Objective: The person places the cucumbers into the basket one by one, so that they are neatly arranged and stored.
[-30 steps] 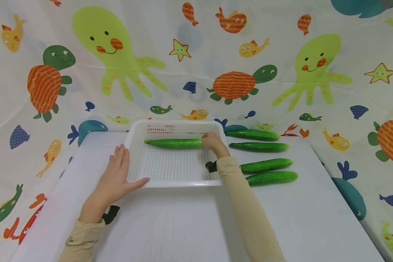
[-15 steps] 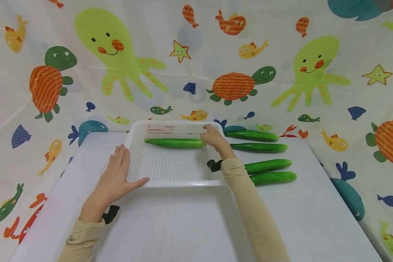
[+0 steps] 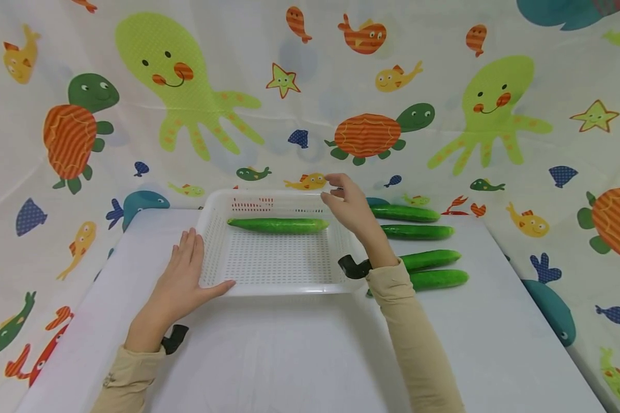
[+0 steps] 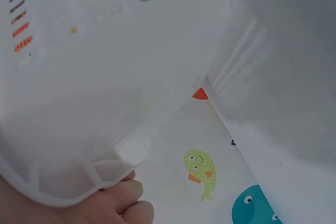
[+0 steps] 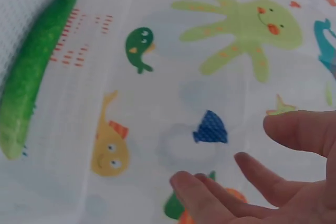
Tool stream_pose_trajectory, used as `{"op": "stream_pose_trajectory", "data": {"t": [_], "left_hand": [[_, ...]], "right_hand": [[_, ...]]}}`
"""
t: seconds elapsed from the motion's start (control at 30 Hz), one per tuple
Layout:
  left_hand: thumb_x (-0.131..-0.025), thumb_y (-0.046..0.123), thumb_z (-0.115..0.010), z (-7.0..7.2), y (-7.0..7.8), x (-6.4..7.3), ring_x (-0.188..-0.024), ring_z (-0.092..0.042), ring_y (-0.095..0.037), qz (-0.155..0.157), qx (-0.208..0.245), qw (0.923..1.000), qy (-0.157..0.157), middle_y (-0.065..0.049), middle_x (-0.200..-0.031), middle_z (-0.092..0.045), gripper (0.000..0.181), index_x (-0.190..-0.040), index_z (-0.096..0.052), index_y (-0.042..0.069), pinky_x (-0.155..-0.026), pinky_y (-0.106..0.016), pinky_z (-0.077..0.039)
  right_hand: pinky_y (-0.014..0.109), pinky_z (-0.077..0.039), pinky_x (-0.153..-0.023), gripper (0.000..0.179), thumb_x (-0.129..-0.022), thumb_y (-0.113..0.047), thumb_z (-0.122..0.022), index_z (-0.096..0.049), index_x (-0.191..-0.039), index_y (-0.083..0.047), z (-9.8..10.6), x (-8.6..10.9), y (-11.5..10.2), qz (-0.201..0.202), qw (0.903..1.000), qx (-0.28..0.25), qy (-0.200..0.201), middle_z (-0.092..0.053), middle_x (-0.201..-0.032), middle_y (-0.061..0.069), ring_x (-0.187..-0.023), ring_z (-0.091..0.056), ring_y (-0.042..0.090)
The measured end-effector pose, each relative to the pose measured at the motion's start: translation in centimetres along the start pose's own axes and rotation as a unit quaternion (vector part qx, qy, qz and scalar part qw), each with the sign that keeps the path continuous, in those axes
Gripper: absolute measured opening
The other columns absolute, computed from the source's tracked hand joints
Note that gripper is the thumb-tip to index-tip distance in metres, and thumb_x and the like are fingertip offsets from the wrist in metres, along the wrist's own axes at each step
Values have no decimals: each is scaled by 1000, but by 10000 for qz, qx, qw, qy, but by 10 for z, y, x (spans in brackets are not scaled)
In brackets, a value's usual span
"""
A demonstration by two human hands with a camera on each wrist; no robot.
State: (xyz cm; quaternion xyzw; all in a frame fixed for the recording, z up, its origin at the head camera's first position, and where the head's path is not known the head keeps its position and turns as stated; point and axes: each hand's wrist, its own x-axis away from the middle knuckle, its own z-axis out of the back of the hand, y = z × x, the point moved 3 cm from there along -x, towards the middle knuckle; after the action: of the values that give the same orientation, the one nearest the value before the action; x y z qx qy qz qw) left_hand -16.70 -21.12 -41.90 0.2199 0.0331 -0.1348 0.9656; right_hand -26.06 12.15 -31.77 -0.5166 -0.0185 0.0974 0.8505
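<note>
One green cucumber (image 3: 278, 226) lies lengthwise near the back of a white perforated plastic basket (image 3: 284, 289); the right wrist view shows this cucumber (image 5: 37, 66) too. My left hand (image 3: 181, 281) rests flat against the basket's left side, thumb along the front rim. In the left wrist view its fingers (image 4: 126, 195) show under the basket's edge. Above the back right corner of the basket hovers my right hand (image 3: 353, 212), holding nothing. Its fingers (image 5: 197, 195) are spread and loosely bent in the right wrist view, apart from the cucumber.
Several more cucumbers lie to the right of the basket on the white table (image 3: 289, 355), including a back one (image 3: 408, 213) and a front one (image 3: 440, 279). My right forearm partly covers their left ends. A printed curtain (image 3: 299, 46) hangs behind the table.
My right hand has let go of the cucumber's right end and has risen up and to the right, its fingers loosening. The cucumber stays in the basket. My left hand has not moved.
</note>
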Motion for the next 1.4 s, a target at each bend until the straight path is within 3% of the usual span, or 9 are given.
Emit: {"op": "stream_pose_trajectory", "data": {"t": [0.2, 0.37, 0.53, 0.8, 0.97, 1.17, 1.4], "left_hand": [[-82, 63, -69, -1, 0, 0, -149, 11, -41, 27, -3, 10000, -18, -29, -161, 7, 125, -152, -1, -14, -120, -52, 5], [-82, 62, -71, -1, 0, 0, -149, 10, -41, 33, -13, 10000, 2, -28, -162, 8, 124, -152, -1, -14, -120, -52, 5], [-82, 61, -71, -2, -1, 0, -149, 9, -42, -12, -13, 10000, 59, -29, -161, 7, 124, -152, -2, -14, -120, -52, 5], [-82, 63, -69, -1, -1, 0, -149, 9, -41, -26, -31, 10000, 42, -30, -161, 5, 124, -152, -2, -14, -120, -51, 5], [-82, 65, -68, -1, 0, 0, -149, 10, -40, 11, -29, 10000, -12, -28, -162, 8, 124, -152, -1, -13, -120, -51, 5], [-82, 63, -70, -2, -1, -1, -149, 10, -40, 27, -33, 10000, -21, -26, -162, 10, 124, -152, -2, -14, -120, -52, 4], [-82, 61, -71, -2, -1, -1, -149, 9, -40, 23, -34, 10000, 20, -28, -162, 7, 123, -152, -2, -14, -120, -53, 3]], "right_hand": [[43, -44, -107, 38, -100, -14, -57, -51, -137, -5, 22, 22, -9, 1113, 9902, -295, 787, -51, -141, 12, -129, -51, 30], [36, -48, -102, 32, -100, -8, -57, -55, -131, -1, 41, 40, -5, 1788, 9744, -505, 1267, -57, -133, 12, -121, -57, 25], [28, -50, -98, 27, -99, 0, -56, -59, -125, 7, 60, 55, 7, 2279, 9550, -902, 1671, -61, -126, 17, -115, -60, 30], [23, -52, -90, 20, -98, 1, -58, -65, -112, 12, 88, 78, 39, 2373, 9320, -1303, 2411, -67, -114, 15, -101, -66, 19], [23, -51, -91, 20, -97, 2, -59, -64, -110, 16, 103, 88, 72, 2253, 9262, -1575, 2579, -69, -110, 12, -99, -67, 19], [23, -50, -90, 22, -95, 7, -59, -59, -110, 23, 125, 98, 116, 2116, 9121, -2110, 2808, -71, -106, 16, -96, -67, 21], [23, -49, -94, 24, -96, 1, -62, -62, -111, 19, 151, 113, 157, 1310, 9004, -2320, 3441, -72, -102, 12, -94, -68, 21]]}}
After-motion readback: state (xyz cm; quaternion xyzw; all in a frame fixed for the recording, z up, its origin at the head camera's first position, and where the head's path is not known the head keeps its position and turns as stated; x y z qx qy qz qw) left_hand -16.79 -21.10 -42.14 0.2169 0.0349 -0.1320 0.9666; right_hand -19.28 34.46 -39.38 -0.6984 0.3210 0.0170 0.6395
